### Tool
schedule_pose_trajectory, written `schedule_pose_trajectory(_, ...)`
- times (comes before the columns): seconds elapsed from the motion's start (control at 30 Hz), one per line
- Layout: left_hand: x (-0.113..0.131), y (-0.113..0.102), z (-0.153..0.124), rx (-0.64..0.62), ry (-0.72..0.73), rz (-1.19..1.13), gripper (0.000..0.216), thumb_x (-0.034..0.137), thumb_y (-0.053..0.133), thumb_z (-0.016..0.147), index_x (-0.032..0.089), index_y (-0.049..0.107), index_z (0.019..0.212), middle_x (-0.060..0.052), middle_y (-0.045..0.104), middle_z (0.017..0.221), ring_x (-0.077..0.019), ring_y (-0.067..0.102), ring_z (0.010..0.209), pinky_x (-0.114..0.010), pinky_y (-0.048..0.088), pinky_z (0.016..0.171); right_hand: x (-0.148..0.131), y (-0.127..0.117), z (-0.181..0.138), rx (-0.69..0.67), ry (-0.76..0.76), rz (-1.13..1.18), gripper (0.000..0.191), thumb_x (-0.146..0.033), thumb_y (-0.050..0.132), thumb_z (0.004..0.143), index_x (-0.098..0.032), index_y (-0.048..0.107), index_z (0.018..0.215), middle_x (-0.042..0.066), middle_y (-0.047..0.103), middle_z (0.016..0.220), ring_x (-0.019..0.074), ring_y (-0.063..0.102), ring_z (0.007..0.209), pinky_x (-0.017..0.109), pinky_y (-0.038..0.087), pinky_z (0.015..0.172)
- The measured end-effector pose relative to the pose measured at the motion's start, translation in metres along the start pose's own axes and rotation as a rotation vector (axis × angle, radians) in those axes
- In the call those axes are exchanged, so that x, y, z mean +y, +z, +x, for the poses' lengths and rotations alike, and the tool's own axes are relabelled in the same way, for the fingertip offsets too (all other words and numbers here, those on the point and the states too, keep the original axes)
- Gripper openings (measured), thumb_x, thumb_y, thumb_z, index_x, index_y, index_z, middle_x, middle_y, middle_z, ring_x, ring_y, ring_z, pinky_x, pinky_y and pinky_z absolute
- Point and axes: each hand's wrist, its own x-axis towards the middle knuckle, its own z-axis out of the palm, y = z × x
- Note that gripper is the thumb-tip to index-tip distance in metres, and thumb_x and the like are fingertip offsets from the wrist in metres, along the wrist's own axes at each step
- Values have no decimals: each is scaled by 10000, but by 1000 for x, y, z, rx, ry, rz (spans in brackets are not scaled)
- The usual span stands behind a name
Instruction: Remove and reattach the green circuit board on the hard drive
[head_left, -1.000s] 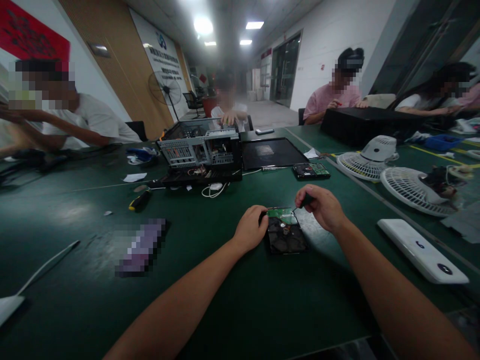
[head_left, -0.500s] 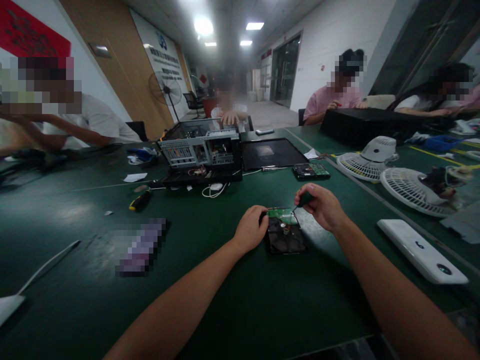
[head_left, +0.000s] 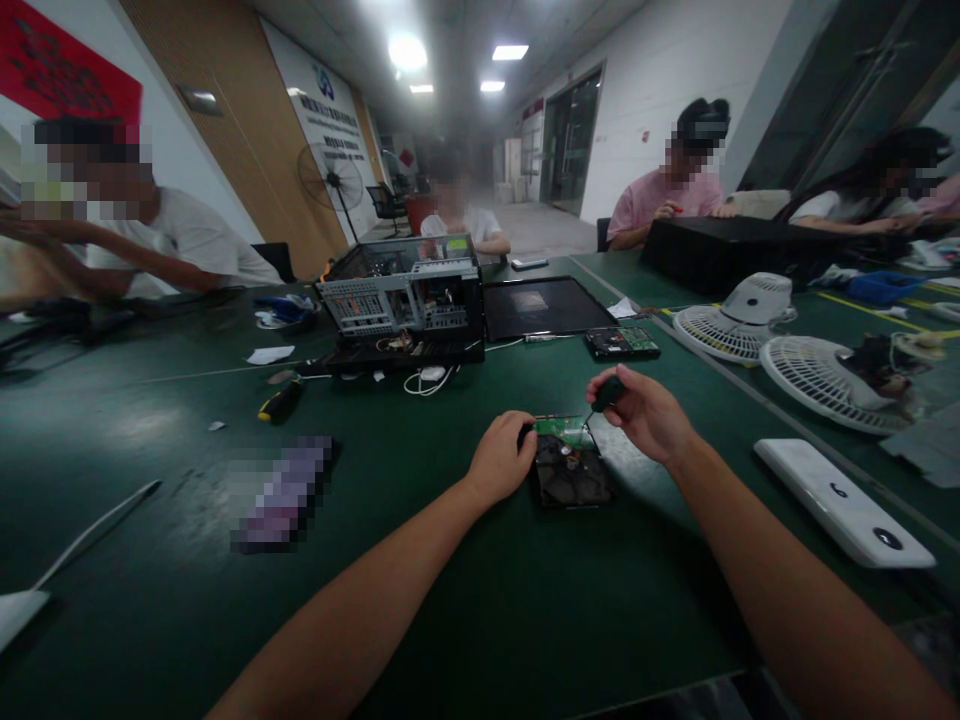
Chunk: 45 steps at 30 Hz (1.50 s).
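Observation:
A black hard drive [head_left: 573, 478] with a green circuit board along its far end lies flat on the green table in front of me. My left hand [head_left: 507, 452] grips its left edge, thumb near the top corner. In my right hand [head_left: 637, 408] is a screwdriver [head_left: 609, 392] with a dark handle, pinched between thumb and fingers. Its thin shaft slants down to the right part of the circuit board. Whether the tip sits in a screw is too small to tell.
Beyond the drive stands an opened computer case [head_left: 405, 300], with a black panel [head_left: 547, 306] beside it and another circuit-board drive [head_left: 622, 343]. White fan parts [head_left: 731, 325] and a white casing [head_left: 844, 503] lie right. Left are a phone [head_left: 286, 494] and a yellow-black tool [head_left: 280, 401]. Several people sit around.
The fingers of my right hand have shifted on the screwdriver, so more of its handle shows. My left hand and the hard drive stay put. The person opposite has lowered a hand from the case.

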Motion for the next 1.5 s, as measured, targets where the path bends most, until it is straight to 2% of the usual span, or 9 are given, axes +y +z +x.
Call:
schedule_pose_trajectory(0.23, -1, 1, 0, -1, -3, -1, 239, 206, 547, 982, 193, 658, 1193, -90, 690, 1206, -249, 637, 1163, -427, 516, 1062, -1, 2, -1, -37, 34, 54, 205, -428, 683, 896, -232, 723, 937, 56, 715, 957, 184, 660, 867, 256, 484, 565)
schedule_pose_trajectory(0.37, -1, 1, 0, 0, -1, -8, 253, 208, 542, 988, 194, 656, 1213, -90, 690, 1225, -249, 631, 1177, -429, 506, 1077, -4, 5, -3, -43, 15, 68, 233, -394, 702, 890, -281, 732, 1092, 34, 690, 970, 177, 645, 877, 248, 491, 565)
schedule_pose_trajectory(0.47, -2, 2, 0, -6, -13, -12, 277, 205, 547, 984, 201, 648, 1242, -87, 694, 1245, -251, 631, 1192, -433, 502, 1087, -4, 5, -3, -26, 1, 31, 247, -397, 691, 893, -275, 745, 1101, 46, 690, 990, 182, 640, 878, 248, 467, 543)
schedule_pose_trajectory(0.7, -3, 2, 1, 3, -38, 4, 389, 238, 558, 985, 197, 596, 1370, -103, 664, 1364, -266, 606, 1283, -457, 477, 1135, -2, 1, 1, 60, -65, -94, 186, -395, 781, 825, -243, 724, 915, 42, 708, 905, 173, 636, 789, 244, 345, 483)
schedule_pose_trajectory(0.87, -1, 1, 0, -4, -23, 19, 375, 229, 548, 987, 192, 620, 1353, -105, 675, 1338, -263, 614, 1270, -444, 482, 1131, -1, 0, 2, 125, -147, -155, 175, -387, 797, 803, -256, 693, 855, 12, 674, 813, 141, 575, 679, 245, 371, 490)
schedule_pose_trajectory(1.07, 0, 0, 0, -12, -26, 28, 373, 230, 544, 990, 178, 623, 1350, -112, 675, 1328, -265, 613, 1266, -441, 482, 1128, 0, 0, 2, 127, -219, -243, 166, -383, 726, 838, -223, 744, 799, 53, 682, 882, 141, 547, 685, 261, 392, 487)
schedule_pose_trajectory(1.3, 0, 0, 0, -13, -18, 34, 370, 240, 529, 999, 160, 620, 1348, -124, 673, 1320, -267, 610, 1263, -436, 477, 1128, -1, 1, -1, 28, -129, -153, 156, -373, 665, 883, -220, 675, 858, 84, 750, 1002, 199, 693, 835, 251, 300, 446)
schedule_pose_trajectory(1.4, -1, 1, 0, -17, -24, 45, 375, 249, 528, 1001, 156, 615, 1354, -129, 669, 1327, -271, 603, 1275, -440, 474, 1132, -1, -1, -1, 7, -100, -176, 205, -388, 627, 909, -208, 718, 948, 88, 760, 920, 182, 678, 766, 250, 303, 456)
schedule_pose_trajectory(1.5, -1, 2, 0, -24, -20, 59, 376, 248, 527, 1002, 156, 612, 1356, -124, 668, 1328, -266, 601, 1277, -430, 468, 1139, 0, -1, 0, 21, -103, -224, 291, -439, 619, 921, -180, 752, 910, 81, 732, 816, 159, 630, 685, 252, 295, 449)
